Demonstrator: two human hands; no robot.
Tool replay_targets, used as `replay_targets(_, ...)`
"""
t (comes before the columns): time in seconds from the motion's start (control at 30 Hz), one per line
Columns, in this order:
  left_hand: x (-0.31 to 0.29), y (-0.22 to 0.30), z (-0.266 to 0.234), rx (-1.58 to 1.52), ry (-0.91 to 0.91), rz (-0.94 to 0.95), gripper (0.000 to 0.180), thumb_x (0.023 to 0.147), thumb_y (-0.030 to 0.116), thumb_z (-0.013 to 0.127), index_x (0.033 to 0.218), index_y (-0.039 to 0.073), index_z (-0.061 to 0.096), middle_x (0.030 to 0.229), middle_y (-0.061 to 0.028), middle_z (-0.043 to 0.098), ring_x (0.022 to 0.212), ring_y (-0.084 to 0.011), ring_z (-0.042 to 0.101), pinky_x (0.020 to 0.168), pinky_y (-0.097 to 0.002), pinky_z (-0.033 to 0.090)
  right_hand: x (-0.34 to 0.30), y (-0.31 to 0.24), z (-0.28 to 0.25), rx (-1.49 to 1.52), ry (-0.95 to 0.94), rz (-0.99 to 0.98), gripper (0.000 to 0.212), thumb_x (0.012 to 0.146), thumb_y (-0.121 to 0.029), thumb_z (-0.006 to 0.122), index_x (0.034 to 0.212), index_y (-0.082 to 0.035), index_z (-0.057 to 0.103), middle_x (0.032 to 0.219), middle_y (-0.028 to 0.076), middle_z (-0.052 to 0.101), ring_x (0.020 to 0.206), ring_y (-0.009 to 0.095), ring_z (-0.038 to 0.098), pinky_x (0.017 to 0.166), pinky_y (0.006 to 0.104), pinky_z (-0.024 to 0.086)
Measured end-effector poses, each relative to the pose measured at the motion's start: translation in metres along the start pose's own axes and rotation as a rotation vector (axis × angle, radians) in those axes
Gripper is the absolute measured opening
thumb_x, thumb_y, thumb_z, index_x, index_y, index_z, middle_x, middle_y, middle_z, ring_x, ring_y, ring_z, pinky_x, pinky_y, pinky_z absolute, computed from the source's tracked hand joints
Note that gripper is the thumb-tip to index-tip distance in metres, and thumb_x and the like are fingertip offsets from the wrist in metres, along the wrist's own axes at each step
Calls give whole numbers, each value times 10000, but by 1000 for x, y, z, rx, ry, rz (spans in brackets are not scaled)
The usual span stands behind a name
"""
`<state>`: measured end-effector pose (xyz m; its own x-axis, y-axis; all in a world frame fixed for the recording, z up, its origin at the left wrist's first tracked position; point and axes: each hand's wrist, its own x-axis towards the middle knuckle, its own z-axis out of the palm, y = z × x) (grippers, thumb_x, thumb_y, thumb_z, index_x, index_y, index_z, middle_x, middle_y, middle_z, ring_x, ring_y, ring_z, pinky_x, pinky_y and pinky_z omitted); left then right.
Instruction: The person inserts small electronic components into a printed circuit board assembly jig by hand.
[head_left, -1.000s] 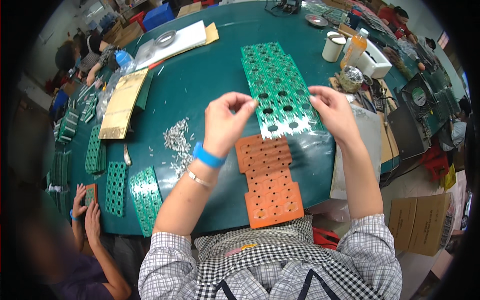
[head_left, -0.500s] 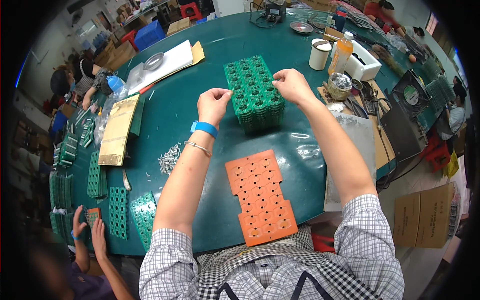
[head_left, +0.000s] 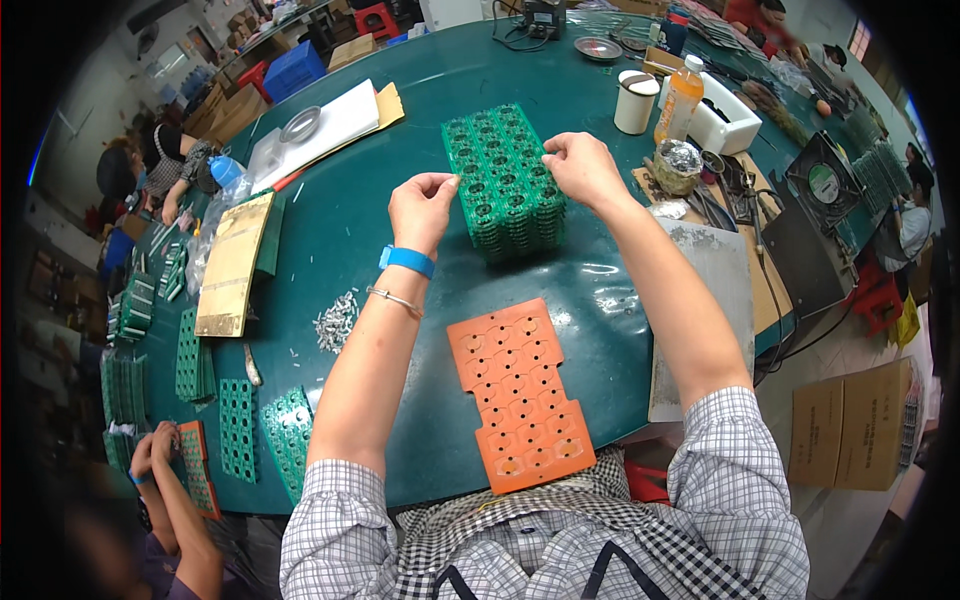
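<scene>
A tall stack of green circuit board panels stands on the table in front of me. My left hand pinches the left edge of the top panel between thumb and fingertips. At the opposite edge, my right hand is closed in a similar pinch. Between my forearms an orange plate with rows of small dark holes and shallow outlines lies at the near table edge.
Small metal pins lie heaped left of my left forearm. Loose green panels and a yellowish board are further left, near a co-worker's hands. An orange drink bottle, white cup and grey metal sheet are at right.
My hands keep their pinch at the stack's edges with hardly any movement. The view has shifted slightly. At lower left, the co-worker's hands have come together, uncovering more of another orange plate.
</scene>
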<state>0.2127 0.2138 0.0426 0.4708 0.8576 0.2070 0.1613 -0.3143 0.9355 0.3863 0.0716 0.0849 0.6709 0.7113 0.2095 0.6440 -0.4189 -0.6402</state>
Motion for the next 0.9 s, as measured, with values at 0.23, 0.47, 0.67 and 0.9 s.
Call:
replay_targets(0.23, 1, -2, -1, -3, -3, 15, 160, 819, 153, 719, 894, 11, 724, 765, -50, 696, 667, -93, 608, 624, -254, 493, 6, 0, 1, -14, -68, 8, 272, 848, -184, 634, 1077, -45, 679, 1035, 172, 678, 1020, 319, 630, 919, 395, 479)
replay_targets(0.47, -1, -5, 0, -61, -44, -39, 174, 833, 154, 708, 912, -1, 714, 771, -51, 690, 657, -99, 606, 603, -253, 500, 0, -2, 3, 9, -23, 34, 272, 849, -194, 630, 1072, -45, 680, 1034, 170, 679, 1029, 313, 628, 921, 396, 477)
replay_targets(0.67, -1, -7, 1, -132, -30, -64, 167, 840, 148, 699, 887, -13, 707, 762, -54, 685, 661, -97, 609, 591, -239, 496, 0, -4, 1, 28, -32, 24, 277, 839, -199, 643, 1065, -43, 681, 1017, 166, 685, 1012, 309, 636, 908, 396, 483)
replay_targets(0.9, -5, -3, 3, -29, 33, 28, 154, 831, 141, 700, 887, -2, 712, 767, -54, 698, 686, -100, 623, 640, -253, 501, -3, -4, -2, 52, 56, -33, 265, 831, -196, 644, 1041, -42, 688, 979, 158, 693, 972, 311, 649, 883, 396, 492)
